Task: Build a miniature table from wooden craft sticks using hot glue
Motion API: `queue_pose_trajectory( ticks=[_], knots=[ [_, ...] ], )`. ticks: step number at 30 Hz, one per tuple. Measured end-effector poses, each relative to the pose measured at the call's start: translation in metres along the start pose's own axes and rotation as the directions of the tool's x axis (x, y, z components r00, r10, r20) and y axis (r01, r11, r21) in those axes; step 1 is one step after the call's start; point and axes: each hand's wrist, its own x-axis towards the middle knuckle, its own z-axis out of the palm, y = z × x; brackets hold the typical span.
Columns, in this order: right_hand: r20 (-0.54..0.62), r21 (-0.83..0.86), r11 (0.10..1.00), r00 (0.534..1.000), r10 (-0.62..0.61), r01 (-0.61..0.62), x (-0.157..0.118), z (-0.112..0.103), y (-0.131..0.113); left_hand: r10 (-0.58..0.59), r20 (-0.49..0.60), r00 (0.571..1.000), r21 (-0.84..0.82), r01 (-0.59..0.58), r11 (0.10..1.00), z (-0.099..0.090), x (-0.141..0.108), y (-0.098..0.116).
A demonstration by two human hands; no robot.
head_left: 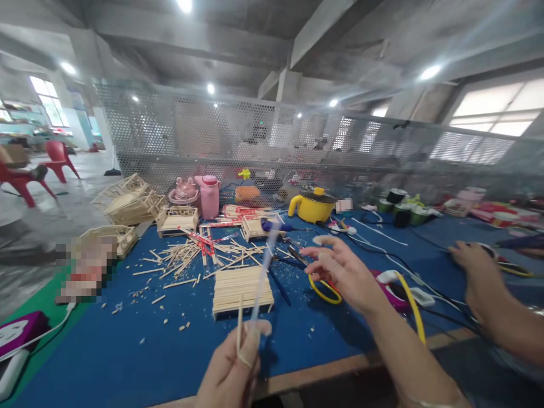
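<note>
Between the pinched fingers of the left hand (229,371), a wooden stick (240,320) and clear rod (264,272) are pointing upward; rightward, the right hand (349,279) is hovering open, seemingly empty, beside the yellow-handled tool (328,299).

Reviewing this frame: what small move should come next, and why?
Probably lower the right hand to close on the yellow-handled tool: its fingers are spread right by it and seem empty, while the left hand already grips a wooden stick and a translucent rod.
</note>
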Motion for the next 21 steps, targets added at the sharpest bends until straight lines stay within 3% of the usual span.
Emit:
queue_pose_trajectory(
  ticks=[1, 3, 4, 6, 9, 13, 17, 21],
  knots=[
    [0.004, -0.244, 0.967, 0.997, 0.077, -0.074, 0.007, -0.013, 0.017, 0.037, -0.041, 0.998, 0.014, -0.036, 0.999, -0.004, 0.002, 0.002],
    [-0.036, -0.705, 0.691, 0.981, 0.19, -0.16, 0.018, -0.034, 0.05, 0.078, -0.071, 0.994, 0.039, -0.075, 0.996, -0.01, 0.005, 0.004],
    [-0.034, -0.815, 0.562, 0.979, 0.202, -0.144, 0.021, -0.041, 0.064, 0.077, -0.073, 0.994, 0.051, -0.074, 0.996, -0.012, 0.007, 0.005],
    [0.014, -0.897, 0.436, 0.981, 0.192, -0.073, 0.026, -0.047, 0.081, 0.068, -0.07, 0.995, 0.07, -0.063, 0.996, -0.013, 0.009, 0.004],
    [0.057, -0.913, 0.403, 0.958, 0.28, -0.064, 0.029, -0.048, 0.079, 0.012, -0.029, 0.999, 0.053, -0.011, 0.999, -0.011, 0.013, 0.003],
    [0.01, -0.93, 0.343, 0.921, 0.389, -0.134, 0.025, -0.053, 0.058, -0.12, 0.037, 0.992, -0.005, 0.12, 0.993, -0.01, 0.016, 0.006],
    [-0.02, -0.912, 0.363, 0.904, 0.427, -0.192, 0.004, -0.073, 0.048, -0.139, 0.07, 0.988, -0.059, 0.143, 0.988, -0.01, 0.018, 0.007],
    [-0.021, -0.904, 0.39, 0.929, 0.37, -0.176, -0.029, -0.095, 0.046, -0.151, 0.052, 0.987, -0.042, 0.153, 0.987, -0.011, 0.022, 0.004]
  ],
)
